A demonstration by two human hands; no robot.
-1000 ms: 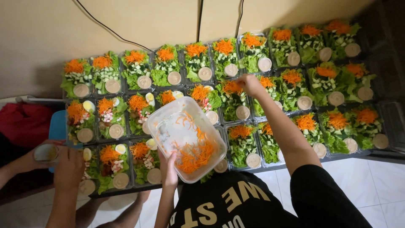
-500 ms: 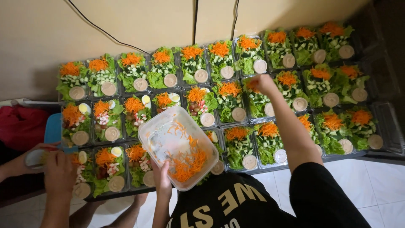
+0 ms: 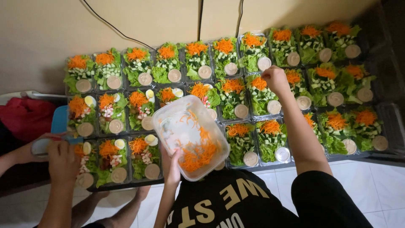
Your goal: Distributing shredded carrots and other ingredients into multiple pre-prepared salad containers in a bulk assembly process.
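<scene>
My left hand [image 3: 172, 165] grips the near edge of a clear plastic tub [image 3: 190, 136], held tilted above the salad boxes, with shredded carrot [image 3: 198, 154] piled in its lower end. My right hand [image 3: 274, 79] reaches out over a middle-row salad box [image 3: 262, 95]. Its fingers are bunched together, pointing down beside that box's carrot topping, and I cannot see what is between them. The tub hides part of the boxes beneath it.
Several clear salad boxes with lettuce, cucumber, carrot and round sauce cups fill dark trays [image 3: 392, 126] on the white tiled floor. Another person's hands [image 3: 62, 155] work over the near-left boxes with a small cup [image 3: 40, 146]. Black cables [image 3: 200, 19] run down the wall.
My right hand has drifted slightly right over the middle row. The tub stays tilted in my left hand. The other person's hands remain at the left boxes.
</scene>
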